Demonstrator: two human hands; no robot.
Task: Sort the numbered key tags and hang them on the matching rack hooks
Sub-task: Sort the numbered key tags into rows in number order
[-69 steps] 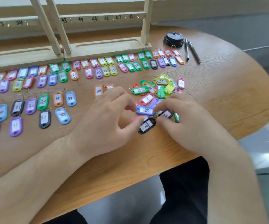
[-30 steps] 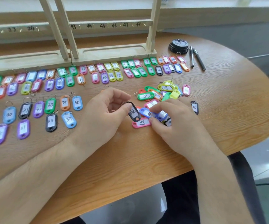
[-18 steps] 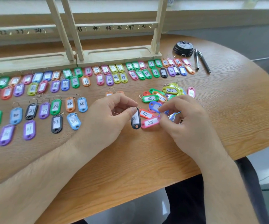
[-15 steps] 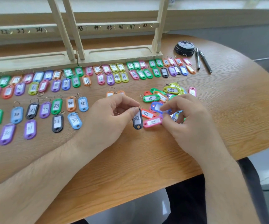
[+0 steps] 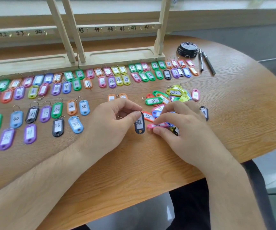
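Observation:
My left hand [image 5: 113, 121] pinches the ring end of a black tag marked 32 [image 5: 139, 124], which hangs upright just above the table. My right hand [image 5: 182, 128] pinches a pink tag [image 5: 157, 125] lying beside it, over a loose pile of mixed tags [image 5: 170, 97]. Sorted tags lie in numbered rows [image 5: 77, 80] across the table's left and back. The wooden rack [image 5: 117, 29] with numbered hooks stands behind them. A black tag marked 36 [image 5: 204, 112] lies alone to the right of my right hand.
Two pens [image 5: 205, 62] and a stack of black lids [image 5: 187, 48] sit at the back right. The wooden table [image 5: 233, 113] curves off to the right. A dark chair edge shows below the table's front edge.
My left hand picked the black 32 tag out of the pile and now holds it upright. My right hand left the black 36 tag at the right and took the pink tag.

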